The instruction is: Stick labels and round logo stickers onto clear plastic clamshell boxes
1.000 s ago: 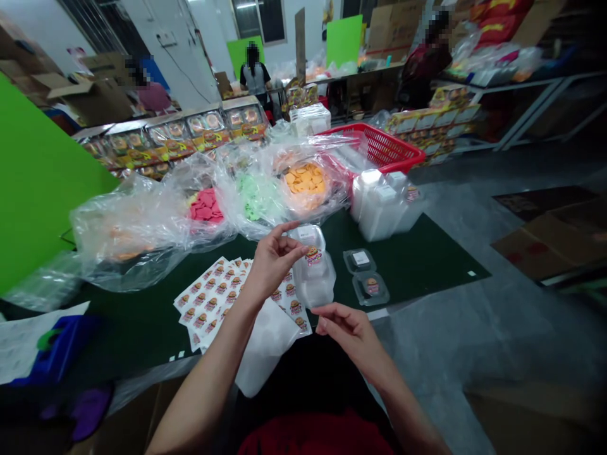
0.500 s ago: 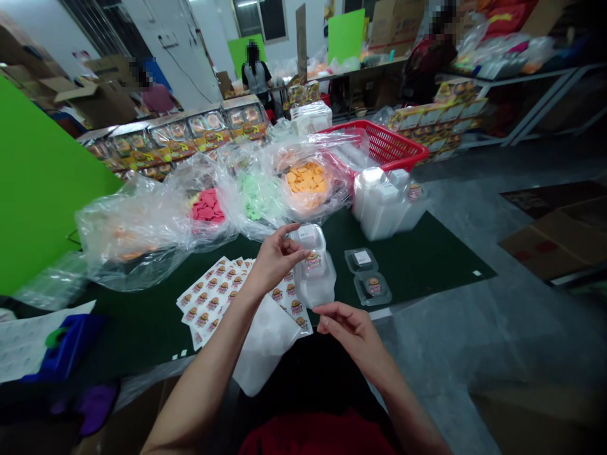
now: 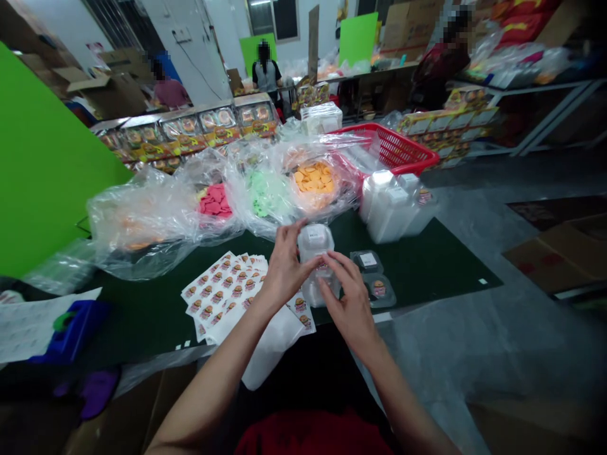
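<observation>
A stack of clear plastic clamshell boxes (image 3: pixel 317 235) lies opened out on the dark green table, with a small white label on its far half. My left hand (image 3: pixel 287 268) is at its left side, fingers spread along the edge and thumb stretched over the middle. From the right, my right hand (image 3: pixel 349 294) reaches over the near half with fingers apart, their tips close to the left thumb. Between them a burger sticker on the box is mostly covered. Sheets of burger stickers (image 3: pixel 217 296) lie to the left, with blank white backing paper (image 3: pixel 265 354) hanging over the front edge.
Right of my hands lies a clamshell box (image 3: pixel 379 289) with a burger sticker. Behind it stand stacked clear boxes (image 3: pixel 396 212) and a red basket (image 3: pixel 410 155). Plastic bags hold pink pieces (image 3: pixel 215 201), green pieces (image 3: pixel 262 193) and orange pieces (image 3: pixel 313 178). A blue tape dispenser (image 3: pixel 73 332) is at left.
My right hand has moved up and left onto the stack of boxes, its fingers spreading from a near pinch. My left hand remains at the left side, thumb over the sticker. The view has shifted slightly.
</observation>
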{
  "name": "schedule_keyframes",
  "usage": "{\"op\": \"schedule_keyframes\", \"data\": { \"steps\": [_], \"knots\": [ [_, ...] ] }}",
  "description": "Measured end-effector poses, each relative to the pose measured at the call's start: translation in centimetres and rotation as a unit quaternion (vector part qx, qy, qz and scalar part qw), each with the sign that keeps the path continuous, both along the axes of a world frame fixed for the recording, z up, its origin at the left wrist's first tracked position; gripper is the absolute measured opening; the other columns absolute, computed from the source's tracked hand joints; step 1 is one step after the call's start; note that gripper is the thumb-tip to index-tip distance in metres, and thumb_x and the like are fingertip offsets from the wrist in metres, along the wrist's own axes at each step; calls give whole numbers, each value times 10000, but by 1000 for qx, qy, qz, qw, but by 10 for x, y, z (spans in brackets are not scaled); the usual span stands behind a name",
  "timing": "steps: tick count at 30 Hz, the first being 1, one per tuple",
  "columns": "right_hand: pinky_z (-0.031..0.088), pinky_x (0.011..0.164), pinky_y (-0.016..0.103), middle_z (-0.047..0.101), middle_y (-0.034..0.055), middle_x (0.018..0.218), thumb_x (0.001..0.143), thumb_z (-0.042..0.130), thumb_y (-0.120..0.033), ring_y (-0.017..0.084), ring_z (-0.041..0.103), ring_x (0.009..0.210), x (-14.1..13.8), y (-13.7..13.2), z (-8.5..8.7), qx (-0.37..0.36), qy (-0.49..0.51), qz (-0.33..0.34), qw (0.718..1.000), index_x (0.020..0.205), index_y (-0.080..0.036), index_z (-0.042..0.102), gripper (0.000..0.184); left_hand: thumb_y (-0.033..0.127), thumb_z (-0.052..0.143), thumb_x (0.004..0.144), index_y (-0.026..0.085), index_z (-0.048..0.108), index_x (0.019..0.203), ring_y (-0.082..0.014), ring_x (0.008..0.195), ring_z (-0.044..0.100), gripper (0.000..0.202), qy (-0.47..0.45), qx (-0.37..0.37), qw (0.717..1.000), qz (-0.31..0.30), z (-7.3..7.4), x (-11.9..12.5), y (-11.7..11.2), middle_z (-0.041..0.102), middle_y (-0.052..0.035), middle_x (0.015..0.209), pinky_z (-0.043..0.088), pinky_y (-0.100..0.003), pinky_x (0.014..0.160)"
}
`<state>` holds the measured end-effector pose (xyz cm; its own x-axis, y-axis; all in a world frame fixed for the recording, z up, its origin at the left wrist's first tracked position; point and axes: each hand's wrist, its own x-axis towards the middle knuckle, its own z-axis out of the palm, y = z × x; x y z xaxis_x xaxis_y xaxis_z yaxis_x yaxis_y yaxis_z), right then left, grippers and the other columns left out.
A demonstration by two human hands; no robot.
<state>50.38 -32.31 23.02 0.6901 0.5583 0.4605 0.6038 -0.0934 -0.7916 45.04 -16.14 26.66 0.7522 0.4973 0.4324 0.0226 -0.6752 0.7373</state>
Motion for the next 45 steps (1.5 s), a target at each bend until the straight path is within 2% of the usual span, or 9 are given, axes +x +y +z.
{"op": "schedule_keyframes", "data": {
  "steps": [4, 9, 14, 20, 27, 32, 39, 42, 45],
  "knots": [
    [459, 1147, 609, 521, 189, 1506, 915, 740, -412, 385, 518, 1401, -4, 20, -3, -55, -19, -73, 996, 1494, -243, 535, 637, 300, 814, 867, 260, 549, 1468, -133, 782, 627, 658, -49, -93, 993, 43, -12, -11, 2, 594, -119, 1373, 534, -261, 661],
    [455, 1141, 582, 611, 161, 1403, 883, 728, -289, 373, 531, 1370, -7, 41, -1, -72, -37, -84, 993, 1556, -263, 468, 722, 319, 773, 885, 257, 609, 1364, -105, 756, 627, 510, -72, -220, 968, 94, -30, -41, 6, 628, -102, 1366, 550, -260, 712],
    [505, 1118, 518, 620, 136, 1404, 843, 692, -211, 322, 607, 1301, 1, 33, 1, 0, 32, -88, 996, 1517, -267, 534, 694, 403, 790, 861, 221, 687, 1245, -151, 706, 615, 437, -25, -311, 944, 107, -56, -69, 10, 697, -31, 881, 510, -249, 636],
    [496, 1151, 506, 678, 119, 1368, 850, 736, -258, 280, 641, 1286, 14, 28, -4, 88, 123, -67, 986, 1449, -243, 612, 612, 393, 757, 887, 207, 733, 1127, -148, 709, 603, 304, -17, -297, 950, 96, -76, -72, 4, 680, -23, 838, 486, -258, 677],
    [496, 1152, 506, 699, 109, 1377, 867, 789, -308, 268, 659, 1284, 33, 2, 3, 225, 195, -72, 952, 1416, -243, 643, 572, 386, 724, 899, 203, 738, 1089, -150, 748, 615, 264, -28, -281, 955, 92, -71, -71, 3, 706, -35, 920, 488, -261, 699],
    [504, 1123, 511, 685, 106, 1306, 840, 794, -312, 277, 667, 1219, 73, -56, -41, 162, 55, -218, 961, 1270, -224, 730, 443, 453, 743, 871, 195, 746, 1091, -160, 766, 618, 340, -15, -283, 949, 142, -71, -88, 13, 715, -34, 903, 478, -258, 703],
    [521, 1109, 532, 637, 158, 1327, 881, 676, -363, 311, 639, 1267, 80, -70, -134, -28, 5, -176, 984, 1232, -199, 738, 393, 468, 731, 853, 190, 763, 1074, -161, 768, 609, 356, 25, -276, 949, 149, -89, -105, 15, 726, -46, 942, 477, -262, 698],
    [507, 1127, 560, 644, 163, 1324, 889, 663, -392, 329, 624, 1300, 87, -70, -149, -55, -2, -160, 986, 1237, -194, 732, 406, 492, 738, 843, 191, 769, 1052, -168, 758, 614, 368, 36, -265, 950, 163, -96, -112, 18, 733, -50, 937, 489, -273, 691],
    [466, 1145, 638, 646, 163, 1363, 909, 678, -437, 362, 581, 1361, 83, -78, -140, -70, -33, -156, 985, 1260, -204, 724, 423, 493, 735, 834, 187, 758, 1057, -176, 777, 635, 380, 32, -266, 945, 189, -102, -125, 24, 747, -59, 977, 513, -292, 729]
  ]
}}
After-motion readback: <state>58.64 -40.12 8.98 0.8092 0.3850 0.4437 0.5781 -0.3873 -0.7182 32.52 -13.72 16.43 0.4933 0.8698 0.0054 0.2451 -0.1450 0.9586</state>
